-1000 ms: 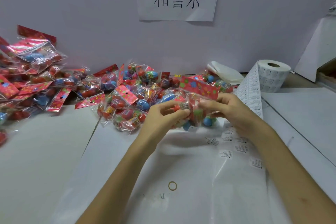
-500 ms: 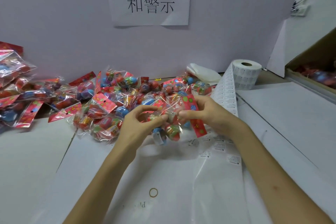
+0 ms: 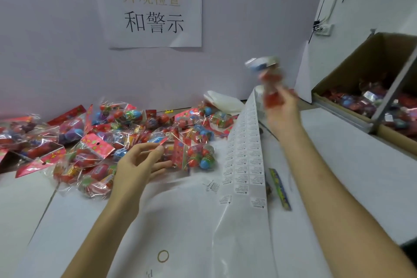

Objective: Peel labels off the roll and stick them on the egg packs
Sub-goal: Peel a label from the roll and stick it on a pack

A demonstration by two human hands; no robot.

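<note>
Egg pack (image 3: 269, 79): blurred, now raised off the tabletop (image 3: 352, 165) toward the cardboard box (image 3: 361, 67), fingers of our right hand (image 3: 282, 115) pinching its bottom. Our left hand (image 3: 137, 165): released it, fingers spread by the far-edge pile of egg packs (image 3: 90, 142).

Soft, even light is falling across the pale wall (image 3: 248, 18) and the white table (image 3: 361, 176), leaving only faint shadows. Motion blur is smearing the raised right hand (image 3: 283, 113) and the egg pack (image 3: 269, 74) it is gripping, while cellophane on the heaped packs (image 3: 126, 124) is throwing small glints. The wide lens is bowing the shaded cardboard box (image 3: 372, 63) at the right edge.
</note>
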